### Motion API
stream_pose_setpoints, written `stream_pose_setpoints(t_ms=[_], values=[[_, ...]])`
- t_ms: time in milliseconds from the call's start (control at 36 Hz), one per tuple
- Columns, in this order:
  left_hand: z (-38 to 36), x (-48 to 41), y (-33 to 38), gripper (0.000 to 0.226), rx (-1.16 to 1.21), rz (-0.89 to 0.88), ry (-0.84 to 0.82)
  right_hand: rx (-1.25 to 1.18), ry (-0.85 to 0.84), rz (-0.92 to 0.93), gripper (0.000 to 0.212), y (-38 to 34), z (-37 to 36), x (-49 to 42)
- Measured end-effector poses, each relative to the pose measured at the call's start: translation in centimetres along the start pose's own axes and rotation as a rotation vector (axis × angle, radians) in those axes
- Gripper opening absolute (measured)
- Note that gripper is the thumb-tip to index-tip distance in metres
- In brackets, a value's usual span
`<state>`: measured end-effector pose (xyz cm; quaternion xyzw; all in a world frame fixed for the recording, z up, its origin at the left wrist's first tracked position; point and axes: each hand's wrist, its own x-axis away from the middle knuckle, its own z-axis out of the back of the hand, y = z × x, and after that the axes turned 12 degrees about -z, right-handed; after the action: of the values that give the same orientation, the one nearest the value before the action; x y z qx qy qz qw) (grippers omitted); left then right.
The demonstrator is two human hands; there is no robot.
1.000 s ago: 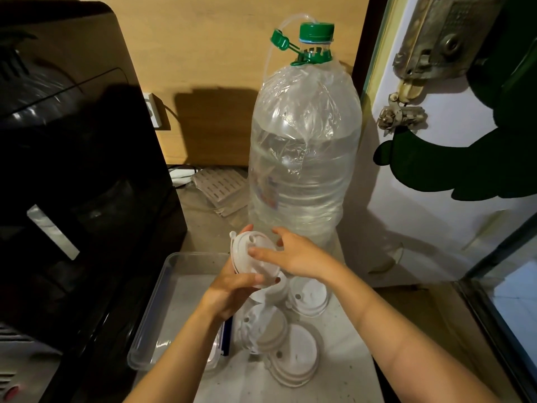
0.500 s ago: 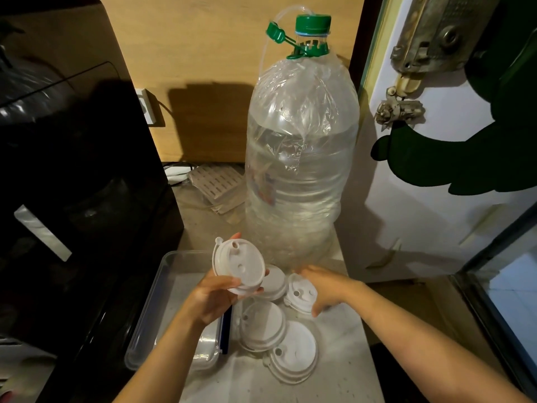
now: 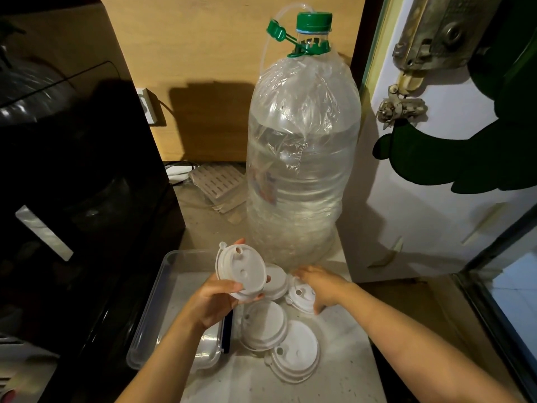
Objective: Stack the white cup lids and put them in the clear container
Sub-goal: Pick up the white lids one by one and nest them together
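My left hand (image 3: 213, 301) holds a small stack of white cup lids (image 3: 241, 271), tilted toward me, above the right edge of the clear container (image 3: 151, 309). My right hand (image 3: 321, 285) rests on top of a white lid (image 3: 299, 295) lying on the counter, fingers curled around its rim. Three more white lids lie on the counter: one (image 3: 276, 282) behind the held stack, one (image 3: 263, 325) in the middle, one (image 3: 293, 351) nearest me. The container sits at the lower left with a white lid-like piece (image 3: 207, 349) at its near end.
A large water bottle (image 3: 302, 158) with a green cap stands just behind the lids. A black appliance (image 3: 72, 184) fills the left side. A white door (image 3: 436, 199) with a metal latch borders the right. A slatted tray (image 3: 218, 181) lies behind the bottle.
My right hand left the held stack and dropped to the lid on the counter at the right. My left hand lifted and tilted the stack toward me.
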<state>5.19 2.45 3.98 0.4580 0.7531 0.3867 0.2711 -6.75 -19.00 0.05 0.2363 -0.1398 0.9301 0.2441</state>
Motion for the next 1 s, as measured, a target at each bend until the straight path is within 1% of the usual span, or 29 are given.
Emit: stream_pose_setpoints(t_ms=[139,278,389,472,611,778,806,917,1000], values=[[0.0,-0.1,-0.1,0.084,0.019,0.011,0.012,0.014,0.012,-0.022,0.093,0.4,0.3,0.4],[0.1,-0.3,-0.1,0.080,0.032,0.010,0.008,-0.030,0.006,-0.043,0.087,1.4,1.4,0.9],[0.0,-0.7,-0.2,0.084,0.012,0.016,0.024,-0.185,0.021,-0.064,0.091,1.7,3.3,1.7],[-0.2,-1.0,-0.2,0.089,-0.024,0.002,0.046,-0.330,0.083,-0.018,0.096,1.4,5.3,2.6],[-0.6,-1.7,-0.3,0.105,-0.075,-0.015,0.079,-0.549,0.201,0.050,0.099,-0.2,8.8,4.4],[-1.6,-2.6,0.3,0.097,-0.076,-0.067,0.032,-0.823,0.163,0.124,0.093,-3.2,11.5,6.3],[-1.8,-2.7,0.5,0.098,-0.085,-0.080,0.018,-0.852,0.156,0.138,0.092,-3.8,11.7,6.4],[-2.4,-3.2,1.1,0.118,-0.126,-0.124,-0.061,-0.896,0.142,0.148,0.091,-5.8,12.0,6.6],[-2.9,-3.3,1.5,0.123,-0.120,-0.129,-0.068,-0.902,0.140,0.131,0.090,-7.0,12.0,6.5]])
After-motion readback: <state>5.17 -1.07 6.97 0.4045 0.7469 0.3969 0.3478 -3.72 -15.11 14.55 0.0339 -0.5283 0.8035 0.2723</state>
